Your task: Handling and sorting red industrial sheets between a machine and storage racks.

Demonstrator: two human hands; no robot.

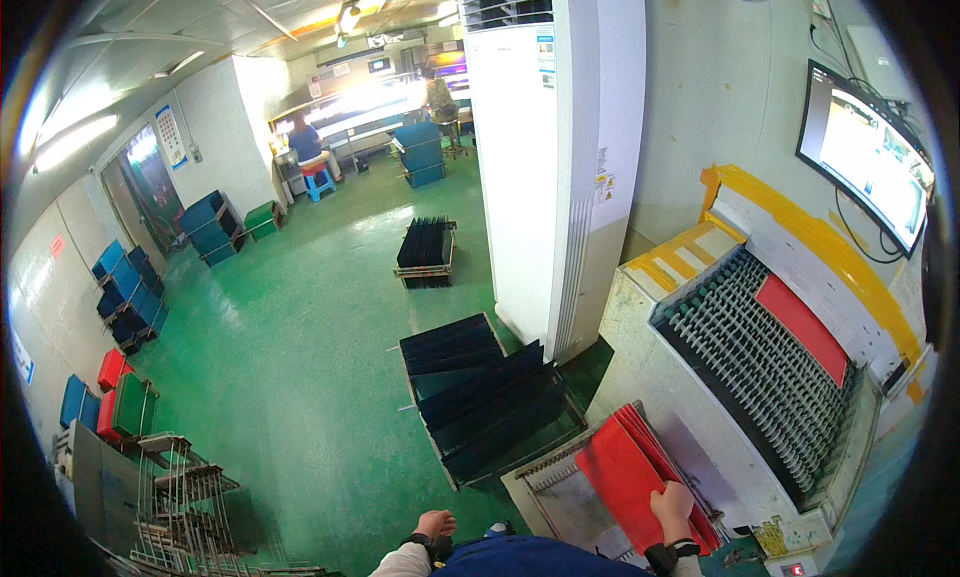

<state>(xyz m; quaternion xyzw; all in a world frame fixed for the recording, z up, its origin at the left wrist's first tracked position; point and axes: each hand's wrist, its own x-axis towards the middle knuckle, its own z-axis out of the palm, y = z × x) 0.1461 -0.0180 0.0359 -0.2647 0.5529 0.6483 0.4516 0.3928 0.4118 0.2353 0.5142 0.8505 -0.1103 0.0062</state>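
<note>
At the lower right, my right hand (672,501) has its fingers closed on the edge of a red board (625,482). That flat board leans among several other red boards in a slotted rack (555,512). My left hand (436,524) hangs near the lower middle, in front of my body, its fingers loosely bent with nothing seen in them. Up and to the right of my right hand, another red board (805,327) lies on the roller bed (755,372) of a machine, close under its white cover (810,252).
Racks of dark boards (490,397) stand on the green floor ahead, beside a tall white air conditioner (535,177). A monitor (868,152) hangs on the right wall. Wire racks (185,497) stand at the lower left. Two people (305,139) are at a far bench.
</note>
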